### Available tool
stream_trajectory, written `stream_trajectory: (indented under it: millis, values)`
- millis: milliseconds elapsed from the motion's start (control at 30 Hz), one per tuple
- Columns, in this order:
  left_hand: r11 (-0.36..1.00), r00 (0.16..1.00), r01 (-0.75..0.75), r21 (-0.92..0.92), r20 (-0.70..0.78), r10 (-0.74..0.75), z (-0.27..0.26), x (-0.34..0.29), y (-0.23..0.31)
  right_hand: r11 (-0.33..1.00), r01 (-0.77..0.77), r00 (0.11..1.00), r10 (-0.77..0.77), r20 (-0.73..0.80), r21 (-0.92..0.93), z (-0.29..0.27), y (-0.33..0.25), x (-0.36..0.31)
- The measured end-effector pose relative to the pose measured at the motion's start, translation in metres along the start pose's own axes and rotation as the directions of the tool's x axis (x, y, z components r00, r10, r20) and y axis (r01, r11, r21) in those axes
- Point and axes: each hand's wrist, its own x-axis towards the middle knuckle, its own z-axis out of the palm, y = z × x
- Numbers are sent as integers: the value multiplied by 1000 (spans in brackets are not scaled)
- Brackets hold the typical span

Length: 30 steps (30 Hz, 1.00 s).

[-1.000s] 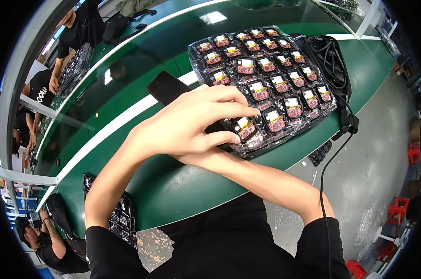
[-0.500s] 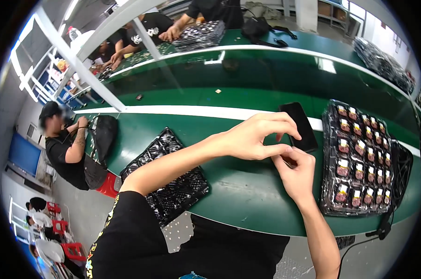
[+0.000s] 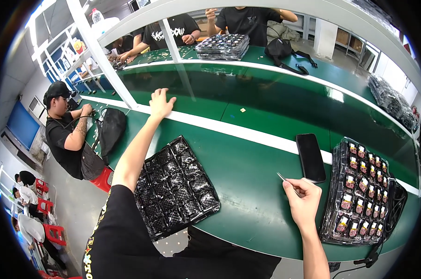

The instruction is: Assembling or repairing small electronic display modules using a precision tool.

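My left hand [image 3: 161, 103] reaches over the white rail [image 3: 229, 128] toward the green belt, fingers apart and nothing held. Whether it touches the surface I cannot tell. My right hand [image 3: 304, 200] is closed on thin metal tweezers [image 3: 281, 177], whose tips point up and left above the green bench [image 3: 247, 200]; its other fingers are curled. Just beyond that hand lies a black phone [image 3: 310, 158]. At the right stands a stack of clear trays [image 3: 359, 195] with rows of small dark parts bearing pale and yellow labels. A black moulded tray [image 3: 178, 186] lies beside my left forearm.
Black cable [image 3: 399, 200] is bundled right of the stack. A small pale piece [image 3: 242, 110] lies on the belt. White frame posts [image 3: 103, 60] rise at the left. Across the belt people sit by another tray stack [image 3: 223, 46]; a co-worker [image 3: 64, 125] works at the left.
My hands, formerly together near the phone, have parted. The left has swung far left over the rail; the right has moved slightly lower, with tweezers now visible. The whole view has shifted.
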Motion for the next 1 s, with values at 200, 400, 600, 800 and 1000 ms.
stream_trajectory:
  millis: [200,400,600,800,1000]
  values:
    - [966,968,250,-64,12,-250,36,14,-52,999,-13,1000,12,-16,-38,-3,0,0]
    - [983,983,179,-31,42,-178,47,31,-62,1000,12,1000,-12,-21,4,-2,6,-2]
    - [961,999,-42,-273,-30,35,30,23,-50,998,65,998,-65,1,22,1,1,-1]
    - [547,738,-342,-764,142,660,-58,-74,177,990,-16,997,26,-71,139,0,14,-6]
    - [191,243,-252,-949,129,961,-108,-170,276,955,-94,987,126,-97,283,-4,5,-3]
